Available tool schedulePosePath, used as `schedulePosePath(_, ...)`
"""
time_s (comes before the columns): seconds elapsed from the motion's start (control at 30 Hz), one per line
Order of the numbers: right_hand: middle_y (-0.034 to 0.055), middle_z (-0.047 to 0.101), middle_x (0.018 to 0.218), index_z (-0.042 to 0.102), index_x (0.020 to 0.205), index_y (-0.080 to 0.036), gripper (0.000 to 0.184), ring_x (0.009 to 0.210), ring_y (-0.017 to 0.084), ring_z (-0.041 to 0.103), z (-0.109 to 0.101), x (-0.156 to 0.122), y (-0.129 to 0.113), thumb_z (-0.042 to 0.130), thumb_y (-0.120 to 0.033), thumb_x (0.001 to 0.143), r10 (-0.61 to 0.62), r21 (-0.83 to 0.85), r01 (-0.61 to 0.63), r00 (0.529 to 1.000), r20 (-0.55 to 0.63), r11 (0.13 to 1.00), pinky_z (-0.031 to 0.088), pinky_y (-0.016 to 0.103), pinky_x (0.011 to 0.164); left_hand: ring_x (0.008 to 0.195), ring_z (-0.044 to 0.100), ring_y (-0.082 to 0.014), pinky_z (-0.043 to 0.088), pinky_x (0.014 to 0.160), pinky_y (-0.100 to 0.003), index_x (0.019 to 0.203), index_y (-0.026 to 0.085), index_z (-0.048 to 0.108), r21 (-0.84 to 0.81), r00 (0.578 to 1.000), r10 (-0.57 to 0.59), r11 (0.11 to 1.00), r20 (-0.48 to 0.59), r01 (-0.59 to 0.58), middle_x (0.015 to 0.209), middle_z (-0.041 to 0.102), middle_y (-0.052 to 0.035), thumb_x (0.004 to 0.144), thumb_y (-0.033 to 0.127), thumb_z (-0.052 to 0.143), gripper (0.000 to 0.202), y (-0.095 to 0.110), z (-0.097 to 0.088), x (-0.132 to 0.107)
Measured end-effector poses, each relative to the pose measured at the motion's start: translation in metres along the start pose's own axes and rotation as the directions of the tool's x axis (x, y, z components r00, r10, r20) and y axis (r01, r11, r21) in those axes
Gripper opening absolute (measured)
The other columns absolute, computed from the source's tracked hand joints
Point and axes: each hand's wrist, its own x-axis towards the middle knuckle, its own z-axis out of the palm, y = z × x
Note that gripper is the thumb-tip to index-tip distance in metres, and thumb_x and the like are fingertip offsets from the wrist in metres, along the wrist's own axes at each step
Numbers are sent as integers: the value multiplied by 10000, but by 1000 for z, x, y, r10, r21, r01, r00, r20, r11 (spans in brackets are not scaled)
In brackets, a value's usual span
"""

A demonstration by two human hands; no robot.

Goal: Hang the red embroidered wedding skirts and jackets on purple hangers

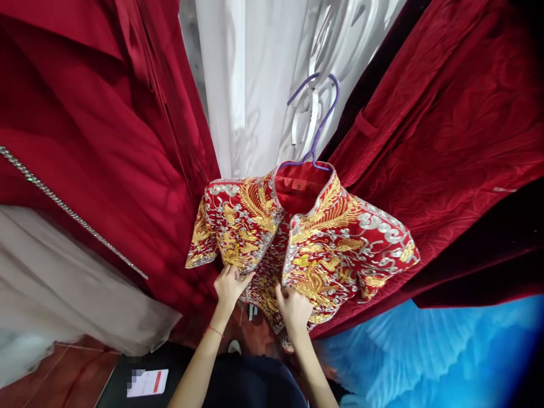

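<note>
A red jacket (335,243) thick with gold and silver embroidery hangs in front of me on a purple hanger (318,127). Its front is open, and a small size tag shows inside the collar. My left hand (229,286) pinches the lower edge of the left front panel. My right hand (293,309) is closed on the lower edge of the right front panel. The two hands sit close together at the jacket's opening. A thin red string circles my left wrist.
Dark red gowns (106,147) hang tight on the left and more red fabric (446,141) on the right. White lace garments (255,73) hang behind the jacket. A pale dress (63,294) lies at lower left, blue fabric (425,357) at lower right, a paper card (148,382) below.
</note>
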Motion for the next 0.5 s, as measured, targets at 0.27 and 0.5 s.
schedulePosePath(0.27,186,734,727,766,804,-115,429,653,240,690,-17,12,-10,487,-390,978,134,-24,-132,984,114,991,294,287,580,873,657,-238,344,672,-288,712,201,694,81,986,1,997,167,-15,822,726,-102,922,498,507,409,-16,-9,14)
schedulePosePath(0.5,112,729,711,729,728,-162,367,641,168,635,-29,13,-44,501,-330,961,-31,142,2,979,203,990,307,266,598,826,699,-344,415,702,-347,791,133,795,118,934,-55,993,354,13,775,733,-196,821,644,569,560,-1,-2,35)
